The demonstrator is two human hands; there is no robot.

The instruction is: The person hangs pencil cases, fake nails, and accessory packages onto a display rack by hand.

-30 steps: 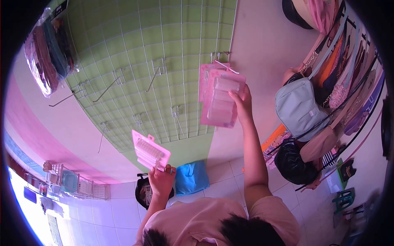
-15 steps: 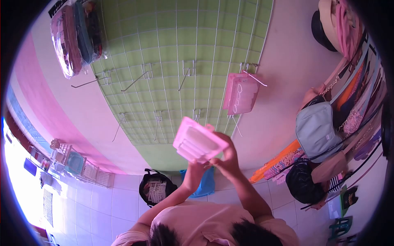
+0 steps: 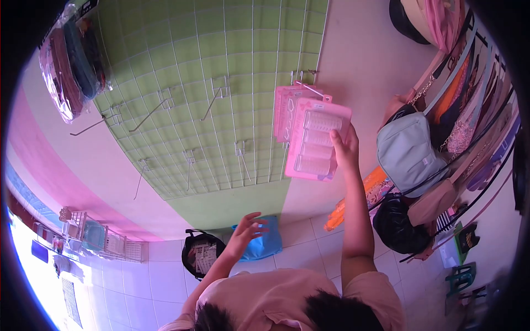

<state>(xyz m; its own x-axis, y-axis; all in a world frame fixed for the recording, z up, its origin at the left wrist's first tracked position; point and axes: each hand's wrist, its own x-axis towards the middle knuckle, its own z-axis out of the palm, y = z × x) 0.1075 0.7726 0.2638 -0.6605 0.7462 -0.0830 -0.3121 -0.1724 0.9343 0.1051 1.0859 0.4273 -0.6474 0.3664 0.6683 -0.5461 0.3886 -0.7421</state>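
My right hand is raised and grips a pink blister pack by its right edge, holding it up at the metal hook on the green wire grid panel. Two pink packs hang on that hook behind it. My left hand is lower, fingers spread, holding nothing, over a blue bag on the floor.
Several empty hooks stick out of the grid. A clear packet of dark items hangs top left. Handbags hang on a rack at the right. A black bag of packets sits on the tiled floor.
Both hands held one pink pack low at chest height. Now the right hand has lifted it up to the hook and the left hand has let go and dropped down.
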